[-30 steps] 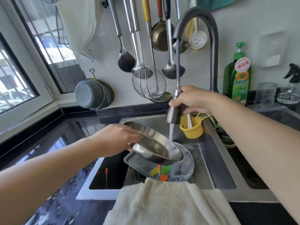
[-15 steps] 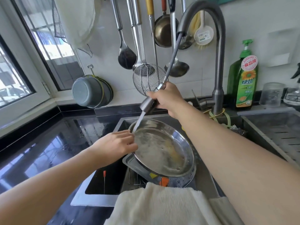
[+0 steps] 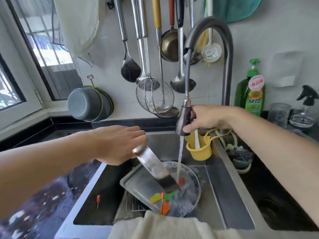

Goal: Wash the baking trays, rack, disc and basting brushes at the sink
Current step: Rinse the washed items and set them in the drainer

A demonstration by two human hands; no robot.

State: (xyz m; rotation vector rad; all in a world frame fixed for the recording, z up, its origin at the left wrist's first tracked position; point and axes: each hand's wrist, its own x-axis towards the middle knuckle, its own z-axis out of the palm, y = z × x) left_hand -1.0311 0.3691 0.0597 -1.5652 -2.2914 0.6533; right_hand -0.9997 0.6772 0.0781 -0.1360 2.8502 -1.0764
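Observation:
My left hand [image 3: 117, 145] grips the rim of a round steel baking tray [image 3: 153, 166], which is turned edge-on and slopes down into the sink. My right hand [image 3: 205, 118] holds the pull-out spray head [image 3: 183, 118]. Its water stream falls just right of the round tray. Below lie a rectangular baking tray [image 3: 136, 183] and a soapy round disc [image 3: 189, 197]. Coloured basting brushes [image 3: 164, 198] rest on them, yellow, green, orange and red. A wire rack [image 3: 132, 205] shows partly under the rectangular tray.
A yellow cup [image 3: 200, 151] hangs at the sink's back wall. Ladles and a wire strainer [image 3: 153, 95] hang above; grey pots [image 3: 89, 104] hang at the left. A green soap bottle [image 3: 252, 90] stands at the right. A pale towel [image 3: 155, 226] drapes over the front edge.
The round tray has turned from face-up to edge-on in my left hand. My right hand brought the spray head back right, so water now falls past the tray onto the disc.

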